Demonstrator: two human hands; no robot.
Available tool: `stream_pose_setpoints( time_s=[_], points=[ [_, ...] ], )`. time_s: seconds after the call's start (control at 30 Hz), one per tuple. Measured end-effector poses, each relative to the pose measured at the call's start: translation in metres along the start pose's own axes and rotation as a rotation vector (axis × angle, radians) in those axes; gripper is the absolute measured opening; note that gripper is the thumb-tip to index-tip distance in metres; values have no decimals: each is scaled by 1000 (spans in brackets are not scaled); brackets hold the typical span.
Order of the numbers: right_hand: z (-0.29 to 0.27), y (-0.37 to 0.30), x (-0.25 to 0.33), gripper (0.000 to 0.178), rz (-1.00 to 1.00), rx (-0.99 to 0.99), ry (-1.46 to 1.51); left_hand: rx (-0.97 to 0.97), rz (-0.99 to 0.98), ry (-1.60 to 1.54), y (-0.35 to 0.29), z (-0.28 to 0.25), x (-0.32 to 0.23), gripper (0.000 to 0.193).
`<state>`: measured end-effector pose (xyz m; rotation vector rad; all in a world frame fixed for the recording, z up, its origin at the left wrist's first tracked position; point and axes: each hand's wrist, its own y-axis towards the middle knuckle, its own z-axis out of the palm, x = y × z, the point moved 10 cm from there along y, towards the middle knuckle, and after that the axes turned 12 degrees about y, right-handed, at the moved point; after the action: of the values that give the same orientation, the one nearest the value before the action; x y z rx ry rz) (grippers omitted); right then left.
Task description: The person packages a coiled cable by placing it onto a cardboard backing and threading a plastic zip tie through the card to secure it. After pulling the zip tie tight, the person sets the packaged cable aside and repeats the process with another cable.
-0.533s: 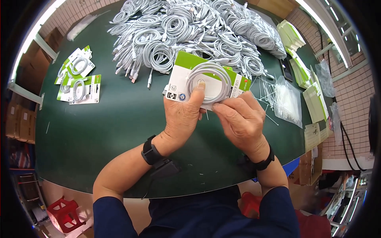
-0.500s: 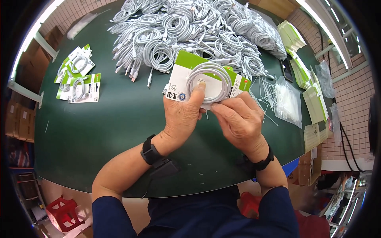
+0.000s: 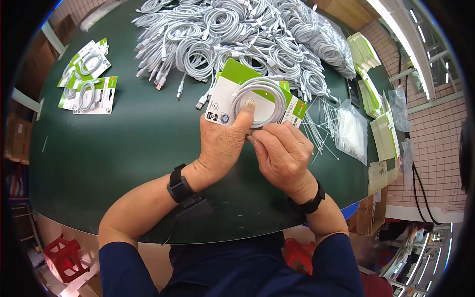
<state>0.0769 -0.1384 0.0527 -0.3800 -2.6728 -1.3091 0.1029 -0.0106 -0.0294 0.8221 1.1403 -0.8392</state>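
Observation:
My left hand point(image 3: 221, 142) is closed on a coiled white USB cable point(image 3: 281, 105) and the green-and-white backing card point(image 3: 239, 72) behind it. Its thumb presses inside the coil, while the other fingers are mostly hidden behind the card. Just under the coil's lower edge, my right hand point(image 3: 287, 152) is closed in a pinch beside the left thumb. Whatever lies between those right fingertips is too small and covered to make out. Beyond the card spreads a large heap of coiled white cables point(image 3: 222, 24).
Carded cables point(image 3: 87, 95) lie at the left of the dark green table point(image 3: 123, 163). Right of my hands are loose white cable ties point(image 3: 321, 123) and a clear bag of ties point(image 3: 352, 131). Stacked cards point(image 3: 383, 133) line the right edge. A red stool point(image 3: 65, 260) stands lower left.
My right hand has shifted left and its fingertips now meet closer to the left thumb beneath the coil. The left hand keeps its hold; the whole view has shifted slightly.

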Motion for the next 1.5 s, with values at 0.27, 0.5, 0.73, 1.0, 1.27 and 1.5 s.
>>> stream_pose_setpoints(
  time_s=[0.27, 0.5, 0.73, 1.0, 1.27, 1.5],
  points=[
    [0, -2, 0, 24, 22, -45, 248, 11, 25, 19, -1, -1, -5, 22],
    [3, -6, -4, 24, 75, -22, 138, 54, -1, 57, -4, 2, 0, 22],
    [4, -3, -8, 23, 97, -39, 114, 69, -34, 55, -5, 2, 4, 20],
    [0, -5, -13, 20, 159, -61, 162, 91, -52, 5, -8, 4, -2, 20],
    [-6, 1, -24, 18, 240, -132, 313, 119, -5, 40, -3, 3, -16, 19],
    [-9, 13, -14, 23, 167, -142, 341, 135, 33, -33, 4, 0, -36, 23]
  ],
)
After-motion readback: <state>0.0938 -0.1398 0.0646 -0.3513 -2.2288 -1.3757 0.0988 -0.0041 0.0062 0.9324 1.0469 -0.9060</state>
